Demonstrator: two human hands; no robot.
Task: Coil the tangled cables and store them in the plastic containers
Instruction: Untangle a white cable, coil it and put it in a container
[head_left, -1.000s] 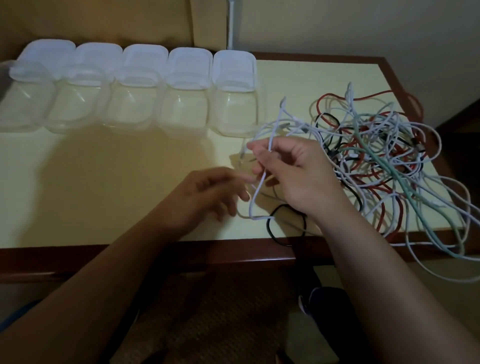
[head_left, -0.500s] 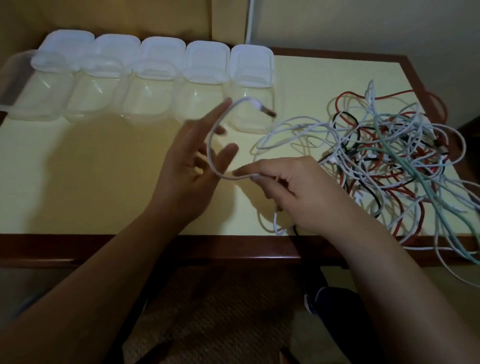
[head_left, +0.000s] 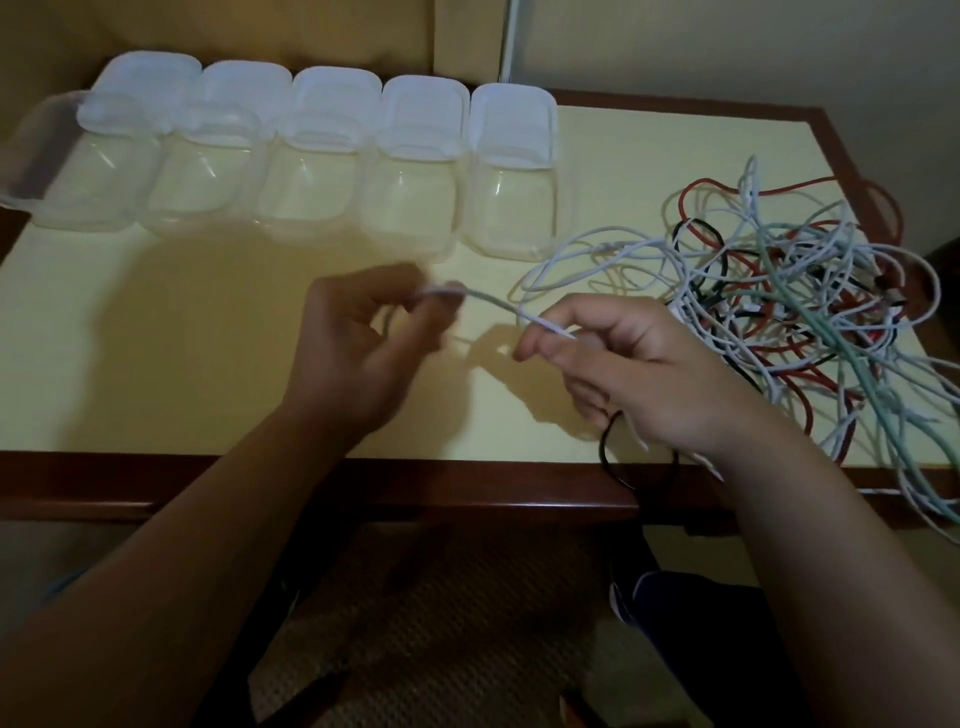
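A white cable stretches between my two hands above the middle of the table. My left hand is blurred, its fingers curled round the cable's left part. My right hand pinches the same cable between thumb and forefinger. The cable trails right into a tangled heap of white, red, black and green cables on the table's right side. Several clear plastic containers stand in a row at the back left, each with its white lid lying open behind it.
The yellow table top has a dark wooden rim along the front. Some cables hang over the front right edge, among them a black loop under my right wrist. A wall stands behind the table.
My left hand has dropped from raised with spread fingers to curled round the white cable. The loop that arched over it is now pulled taut between both hands.
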